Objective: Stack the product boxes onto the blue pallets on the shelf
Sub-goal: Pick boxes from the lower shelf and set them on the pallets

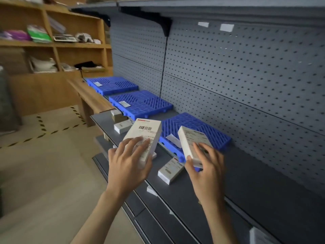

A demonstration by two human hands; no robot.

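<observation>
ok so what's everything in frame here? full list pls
blue pallets: 3, blue, in a row on the grey shelf
pallet labels: 3, white, one on each pallet
left box: 1, white with barcode, held off the shelf
right box: 1, white, held over the nearest pallet's front edge
loose boxes: at least 4, mostly white, on the shelf in front of the pallets
pegboard: grey, behind the shelf
white tags: 2, top of pegboard
wooden shelving: tan, rear left, mixed items
hazard tape: black-yellow, on the floor
left hand: grips left box
right hand: grips right box
</observation>
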